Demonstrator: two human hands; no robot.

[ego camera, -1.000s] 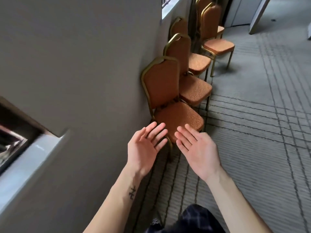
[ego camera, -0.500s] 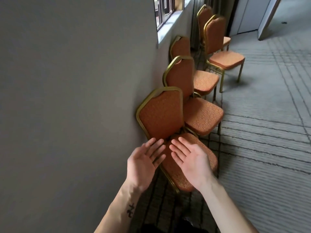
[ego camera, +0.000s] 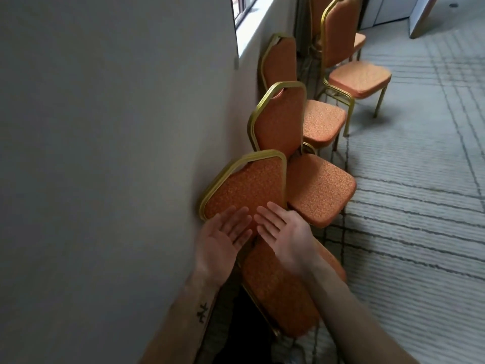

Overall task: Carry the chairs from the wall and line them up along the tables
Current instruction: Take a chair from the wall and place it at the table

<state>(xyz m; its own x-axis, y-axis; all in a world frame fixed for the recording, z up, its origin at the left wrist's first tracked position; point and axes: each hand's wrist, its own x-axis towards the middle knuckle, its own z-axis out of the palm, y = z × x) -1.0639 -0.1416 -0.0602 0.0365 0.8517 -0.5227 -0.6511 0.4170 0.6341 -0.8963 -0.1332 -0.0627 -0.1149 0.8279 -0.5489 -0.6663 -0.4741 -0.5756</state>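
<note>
The nearest chair (ego camera: 246,190), orange speckled upholstery in a gold metal frame, stood upright with its back close to the wall (ego camera: 105,127) on the left. The second chair (ego camera: 317,187), of the same kind, stood just beyond it, and the third chair (ego camera: 321,122) beyond that, all in one row. The fourth chair (ego camera: 359,80) stood farther right, out on the carpet (ego camera: 420,206).

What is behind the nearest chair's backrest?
The grey wall stands right behind the nearest chair's backrest. Whether its gold frame touches the wall cannot be told, and the rear legs are covered.
</note>
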